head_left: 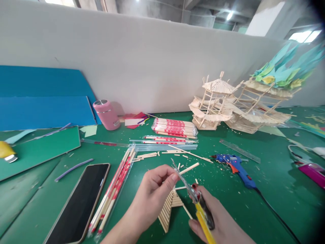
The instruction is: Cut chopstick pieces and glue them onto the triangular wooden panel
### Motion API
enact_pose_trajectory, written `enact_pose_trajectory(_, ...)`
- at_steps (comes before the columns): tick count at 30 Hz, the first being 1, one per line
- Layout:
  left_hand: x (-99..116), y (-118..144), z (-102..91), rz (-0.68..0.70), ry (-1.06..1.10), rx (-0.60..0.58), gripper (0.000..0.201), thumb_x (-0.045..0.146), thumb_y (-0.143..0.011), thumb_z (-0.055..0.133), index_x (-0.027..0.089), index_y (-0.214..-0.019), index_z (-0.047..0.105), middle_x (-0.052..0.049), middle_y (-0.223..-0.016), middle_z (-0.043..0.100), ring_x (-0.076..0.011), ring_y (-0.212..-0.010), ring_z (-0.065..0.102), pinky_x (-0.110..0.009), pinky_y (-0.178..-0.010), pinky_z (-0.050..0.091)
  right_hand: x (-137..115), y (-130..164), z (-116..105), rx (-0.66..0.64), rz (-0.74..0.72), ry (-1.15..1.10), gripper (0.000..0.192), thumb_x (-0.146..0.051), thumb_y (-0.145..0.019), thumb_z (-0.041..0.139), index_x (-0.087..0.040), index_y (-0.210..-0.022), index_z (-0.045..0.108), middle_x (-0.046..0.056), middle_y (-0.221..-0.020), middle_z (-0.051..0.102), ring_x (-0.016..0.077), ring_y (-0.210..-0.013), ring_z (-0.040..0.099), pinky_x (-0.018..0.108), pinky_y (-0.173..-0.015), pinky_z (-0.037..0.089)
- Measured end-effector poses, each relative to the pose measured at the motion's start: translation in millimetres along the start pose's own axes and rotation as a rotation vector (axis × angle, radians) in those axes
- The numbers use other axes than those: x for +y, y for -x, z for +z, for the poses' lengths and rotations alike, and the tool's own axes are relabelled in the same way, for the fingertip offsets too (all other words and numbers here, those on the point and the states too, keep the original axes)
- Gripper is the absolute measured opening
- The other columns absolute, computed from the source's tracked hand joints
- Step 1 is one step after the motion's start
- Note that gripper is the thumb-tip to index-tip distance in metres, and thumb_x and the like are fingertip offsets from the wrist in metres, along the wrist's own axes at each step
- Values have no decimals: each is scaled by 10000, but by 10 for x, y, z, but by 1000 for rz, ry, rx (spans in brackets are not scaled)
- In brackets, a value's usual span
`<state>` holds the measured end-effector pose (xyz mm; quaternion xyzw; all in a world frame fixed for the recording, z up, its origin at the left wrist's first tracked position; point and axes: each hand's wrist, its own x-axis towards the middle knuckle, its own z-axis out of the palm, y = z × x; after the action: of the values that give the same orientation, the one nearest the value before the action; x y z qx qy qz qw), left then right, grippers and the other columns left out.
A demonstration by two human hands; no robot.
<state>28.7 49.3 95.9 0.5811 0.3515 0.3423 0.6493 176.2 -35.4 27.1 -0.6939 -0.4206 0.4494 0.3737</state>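
My left hand (157, 189) pinches a thin wooden stick (190, 168) between thumb and fingers, its free end pointing right. In my right hand (213, 213) is a yellow-handled cutter (201, 217), a scissors-like tool with a long silver blade and a dark second handle. The blade crosses the stick close to my left fingertips; whether it touches the wood I cannot tell. Below, partly hidden by my left hand, lies a small roof-like piece of joined sticks (166, 211) with slanted panels. A loose stick (187, 207) extends from it toward my right hand.
A blue glue gun (238, 166) lies to the right, its cord running forward. Wrapped sticks (115, 189) and a phone (81, 200) lie at left. Farther back stand a pink flask (106, 115), a bundle of packed sticks (174, 128) and a stick-built pavilion model (215, 105).
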Motion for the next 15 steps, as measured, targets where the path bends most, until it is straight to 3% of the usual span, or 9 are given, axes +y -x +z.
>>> enact_pose_trajectory(5,-10,-17,-21,-137,293,-128,254,363,-793,558,149,-659,531,87,-488,246,-63,-463,155,-226,-447,123,-125,36,-24,2,15,36,322,-484,-625,615,-218,-741,475,-28,-623,461,112,-551,434,215,-544,421)
enact_pose_trajectory(11,22,-1,21,0,-40,20,266,358,-810,531,141,-657,541,42,-577,381,-84,-547,282,-222,-490,213,-285,133,-125,-128,-109,16,244,-369,-640,594,-221,-765,447,-34,-677,448,100,-590,418,190,-566,419)
enact_pose_trajectory(15,15,-10,1,-23,11,-19,283,363,-819,520,146,-638,535,59,-535,322,-78,-512,236,-226,-466,177,-219,115,-141,-111,-87,46,246,-363,-647,603,-226,-794,461,-44,-662,427,86,-546,379,187,-532,409)
